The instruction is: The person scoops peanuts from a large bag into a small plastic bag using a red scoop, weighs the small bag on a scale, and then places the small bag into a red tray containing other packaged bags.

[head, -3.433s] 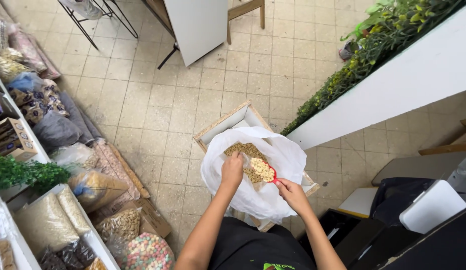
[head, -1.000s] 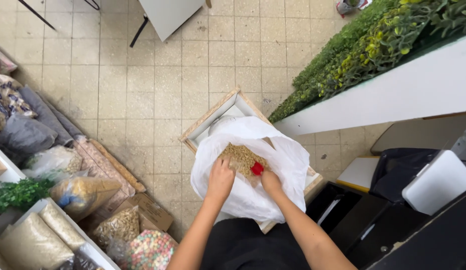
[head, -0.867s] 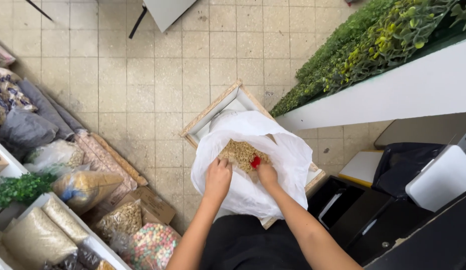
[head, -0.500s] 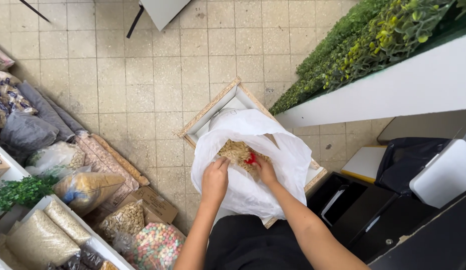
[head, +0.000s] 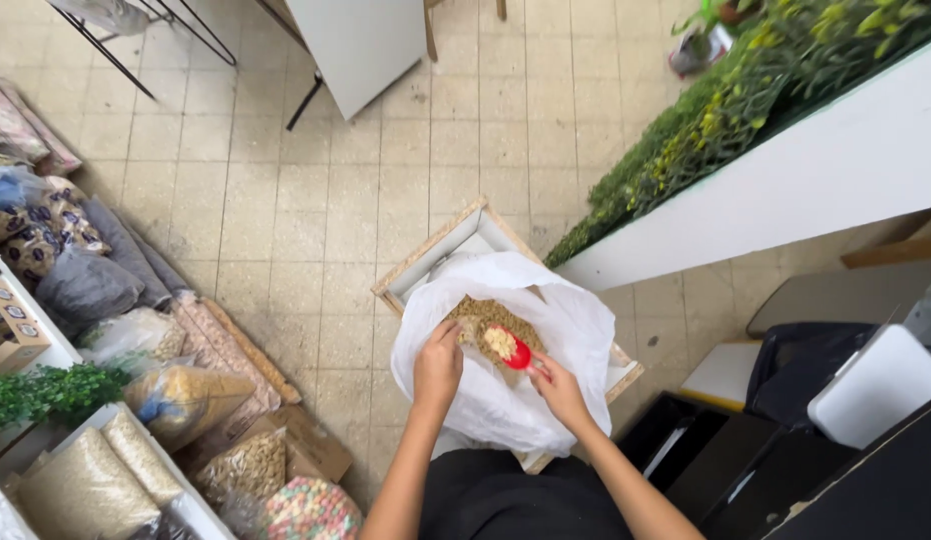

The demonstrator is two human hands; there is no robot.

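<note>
My left hand grips the near edge of the big white plastic bag, fingers curled shut on the film, so the mouth stays wide and the sides cannot fold in over the grain. The bag sits inside a shallow wooden crate on the tiled floor, which props it upright and leaves its opening facing up at me.

My right hand holds the red scoop by its short handle, fingers closed around it, though from up here I cannot tell exactly how they wrap. The scoop sits just above the grain with its bowl turned upward and carrying a pale heap, level enough that nothing spills; it lies between my two hands, near the middle of the bag's mouth.

Both forearms reach down and forward from my body, elbows bent and close in, the left wrist fairly straight, the right angled inward so the scoop points toward the left hand. I am leaning over the crate, with my dark shirt at the bottom of the view.

To my left, clear bags of grains and cereal lean along a low shelf, well apart from the crate. To my right runs a white planter wall topped with green plants, near the crate's far corner
</note>
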